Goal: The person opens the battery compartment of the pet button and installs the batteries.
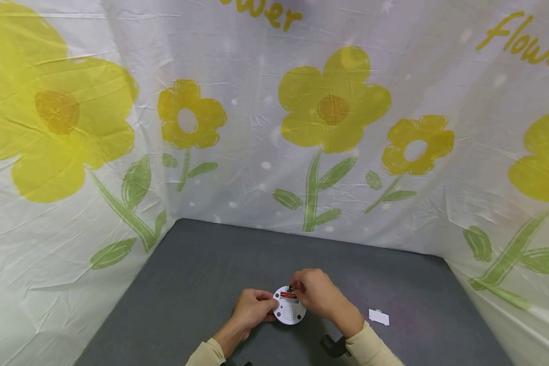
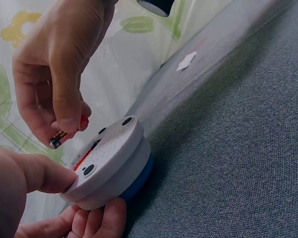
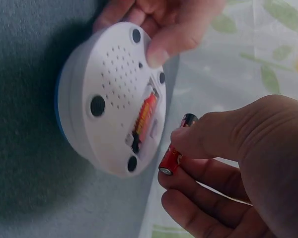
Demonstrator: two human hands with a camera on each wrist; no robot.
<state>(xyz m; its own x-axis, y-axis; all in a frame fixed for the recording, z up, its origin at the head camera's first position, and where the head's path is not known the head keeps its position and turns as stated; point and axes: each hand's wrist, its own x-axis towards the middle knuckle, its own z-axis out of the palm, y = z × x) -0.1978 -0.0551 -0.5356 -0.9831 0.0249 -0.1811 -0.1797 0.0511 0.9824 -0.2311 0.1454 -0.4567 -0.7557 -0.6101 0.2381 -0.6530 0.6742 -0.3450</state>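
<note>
While my right hand (image 3: 228, 163) pinches a small red-and-black cylindrical battery (image 3: 175, 148) between thumb and curled fingers, just beside the open battery bay (image 3: 145, 118) of the round white plastic device (image 3: 114, 99), the risk I judge first is a slip: the battery is smooth and I hold it only near its middle, so a tilt could let it roll out of my grip. One red battery (image 3: 146, 113) already sits in the bay, and if I bring the second in at an angle, or with its ends the wrong way round, it may jam or knock the seated one loose.

My left hand (image 1: 251, 307) grips the device by its near-left edge, thumb (image 2: 44, 173) pressed on the perforated white face and fingers (image 2: 97, 220) curled under the blue rim (image 2: 139, 179). It stands tilted up off the dark grey fabric table (image 1: 201, 274), so a hard push from the right could swing it out of that hold.

Farther right on the table lies a small white rectangular plastic cover (image 1: 378, 317), well apart from both hands. Behind, a white sheet printed with yellow flowers (image 1: 334, 101) hangs around the far side.
</note>
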